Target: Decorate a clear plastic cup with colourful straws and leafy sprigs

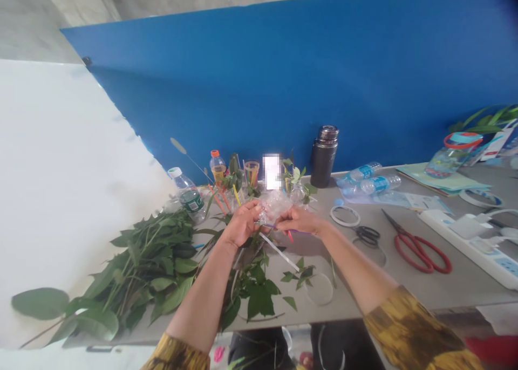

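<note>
At the middle of the table, my left hand (244, 223) is closed on the left side of a crumpled-looking clear plastic piece (275, 204). Its exact kind does not show. My right hand (298, 220) has its fingers pinched at the right side, on a thin purple straw (299, 231) that runs under the palm. A short red piece (290, 237) sticks out below those fingers. Just beneath both hands lies a white straw (280, 251), slanting over leafy sprigs (259, 292). My fingers hide part of the plastic.
Cut leafy branches (154, 267) pile up at the left. Behind stand a green-labelled bottle (190, 197), an orange-capped bottle (217, 168) and a dark thermos (324, 157). Rightward lie bottles (380, 184), a tape roll (345, 216), black scissors (367, 235), red-handled shears (423, 251) and a power strip (469, 246).
</note>
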`<state>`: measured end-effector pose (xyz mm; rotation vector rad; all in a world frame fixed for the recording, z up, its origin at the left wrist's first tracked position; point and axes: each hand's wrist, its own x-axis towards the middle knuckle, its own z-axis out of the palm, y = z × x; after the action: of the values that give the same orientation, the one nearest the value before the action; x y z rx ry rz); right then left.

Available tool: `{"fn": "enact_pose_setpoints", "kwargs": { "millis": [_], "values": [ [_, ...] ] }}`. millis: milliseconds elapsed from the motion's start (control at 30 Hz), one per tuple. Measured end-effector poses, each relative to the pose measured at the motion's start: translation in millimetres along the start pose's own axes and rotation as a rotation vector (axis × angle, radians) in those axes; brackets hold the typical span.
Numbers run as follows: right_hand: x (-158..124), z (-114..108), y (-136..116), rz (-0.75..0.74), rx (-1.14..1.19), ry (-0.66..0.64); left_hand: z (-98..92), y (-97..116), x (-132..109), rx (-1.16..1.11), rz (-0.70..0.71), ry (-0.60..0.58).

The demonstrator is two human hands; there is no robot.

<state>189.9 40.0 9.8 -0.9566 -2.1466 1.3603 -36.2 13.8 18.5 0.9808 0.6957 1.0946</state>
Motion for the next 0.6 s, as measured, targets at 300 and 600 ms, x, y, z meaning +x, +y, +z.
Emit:
{"fn": "enact_pose_setpoints", "kwargs": {
  "millis": [300,600],
  "values": [
    [-2.5,-2.0,0.8,0.039,0.294,-0.099,6.4,7.3,-3.3,-0.198,-0.022,0.126],
    [-12.6,-10.5,4.8,-0.315,0.757,-0.085,5.1,2.8,3.2,-0.327,-0.025,0.225]
  ]
}}
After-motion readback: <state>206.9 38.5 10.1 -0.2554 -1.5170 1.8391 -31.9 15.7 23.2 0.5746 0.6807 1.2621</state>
